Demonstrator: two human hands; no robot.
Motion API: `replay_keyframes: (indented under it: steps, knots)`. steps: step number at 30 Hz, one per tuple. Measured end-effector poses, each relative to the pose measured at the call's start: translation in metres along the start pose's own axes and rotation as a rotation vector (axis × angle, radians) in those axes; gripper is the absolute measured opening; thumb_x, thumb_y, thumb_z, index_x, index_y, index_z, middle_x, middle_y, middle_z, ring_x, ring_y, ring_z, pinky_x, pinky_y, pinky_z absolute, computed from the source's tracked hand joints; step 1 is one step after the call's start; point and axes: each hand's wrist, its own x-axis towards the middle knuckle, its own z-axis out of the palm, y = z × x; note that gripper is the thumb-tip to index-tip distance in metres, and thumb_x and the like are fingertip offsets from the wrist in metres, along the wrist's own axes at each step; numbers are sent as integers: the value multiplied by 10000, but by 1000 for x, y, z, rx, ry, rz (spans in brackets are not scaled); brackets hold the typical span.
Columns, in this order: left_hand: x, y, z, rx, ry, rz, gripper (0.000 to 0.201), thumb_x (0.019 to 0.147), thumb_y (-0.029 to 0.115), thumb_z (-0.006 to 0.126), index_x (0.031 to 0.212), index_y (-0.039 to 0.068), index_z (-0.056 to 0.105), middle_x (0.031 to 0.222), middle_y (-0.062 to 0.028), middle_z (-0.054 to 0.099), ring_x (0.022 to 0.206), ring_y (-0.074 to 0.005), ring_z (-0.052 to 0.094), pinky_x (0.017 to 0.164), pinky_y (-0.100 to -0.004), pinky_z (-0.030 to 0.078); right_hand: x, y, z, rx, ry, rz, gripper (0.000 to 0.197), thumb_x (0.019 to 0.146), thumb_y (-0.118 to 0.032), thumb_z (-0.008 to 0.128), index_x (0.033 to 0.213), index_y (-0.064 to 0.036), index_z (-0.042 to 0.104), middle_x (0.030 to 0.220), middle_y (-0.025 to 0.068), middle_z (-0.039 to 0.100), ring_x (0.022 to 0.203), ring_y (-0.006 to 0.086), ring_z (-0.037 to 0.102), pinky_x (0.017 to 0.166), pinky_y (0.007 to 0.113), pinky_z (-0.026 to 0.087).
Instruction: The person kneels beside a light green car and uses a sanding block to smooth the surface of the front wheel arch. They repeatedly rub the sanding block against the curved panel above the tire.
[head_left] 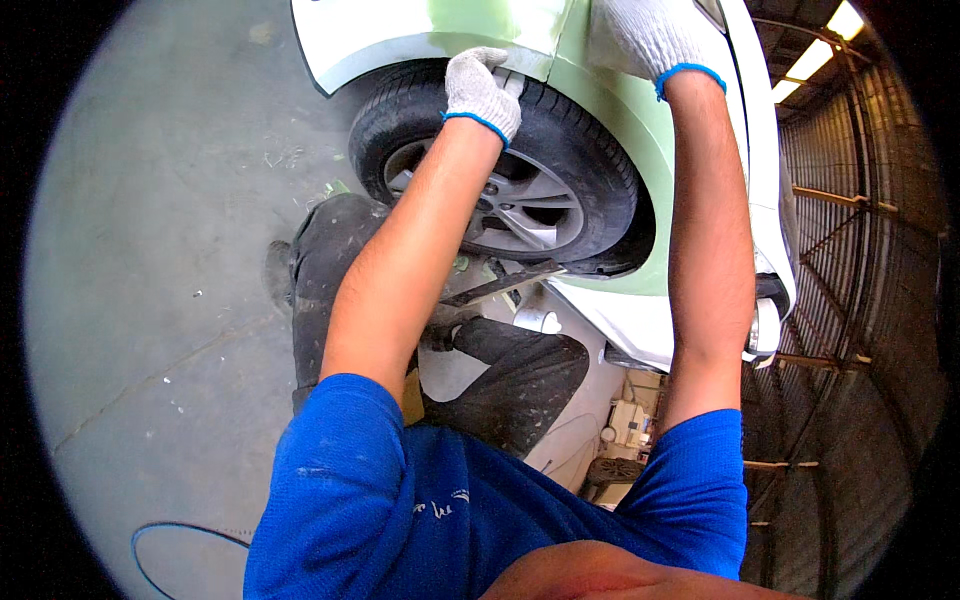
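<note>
Both my hands wear whitish knit gloves with blue cuffs. My left hand [483, 92] is closed at the lip of the wheel arch, just above the tyre [585, 125]. Its thumb lies toward the fender [400, 32], and its fingers bend at the panel's edge. Higher and to the right, my right hand [655, 38] rests against the pale green body panel [640, 150]. Its fingers are blurred and partly cut off by the upper edge, so anything under them is hidden. The fender carries white and light green patches. Below sits the grey spoked alloy wheel [520, 215].
My bent legs in dark, dusty trousers [520, 375] are close to the wheel. A white round container [538, 320] stands on the grey floor [180, 260] beside them. A blue hose [140, 540] curves at lower left. At right, the car's side mirror [764, 328] juts out.
</note>
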Motion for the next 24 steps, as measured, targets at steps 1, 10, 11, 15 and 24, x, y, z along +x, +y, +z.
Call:
replay_keyframes:
  steps: [1,10,11,15,24]
  knots:
    - [1,4,1,-30,28,-6,148,837,23,528,979,14,567,1013,-143,624,1026,-317,603,1009,-493,482,2,-1,0,-3,-8,1,348,923,-248,549,1096,39,639,1050,276,688,974,428,675,822,476,556]
    - [-8,9,4,82,103,9,66,790,67,544,830,119,535,891,-69,540,890,-231,538,884,-413,464,7,-15,-2,-30,-70,19,350,914,-243,553,1101,40,642,1057,276,687,981,425,676,833,476,555]
    - [0,6,-4,74,66,-9,47,798,76,537,820,118,533,884,-71,534,872,-223,536,875,-410,473,6,-18,-2,-31,-82,22,351,913,-242,553,1102,40,642,1058,276,687,982,424,677,835,477,555]
    - [9,11,-12,95,25,11,42,838,121,534,798,108,541,792,-57,542,835,-233,543,876,-442,470,4,-33,1,-6,-144,31,352,909,-240,555,1104,40,643,1061,276,687,985,423,677,840,477,555]
    - [5,6,-23,347,32,4,97,789,57,515,883,78,531,984,-133,647,1025,-308,642,956,-470,471,-154,-18,105,91,-761,281,434,869,-208,552,1216,47,605,1179,303,648,1071,415,662,959,475,520]
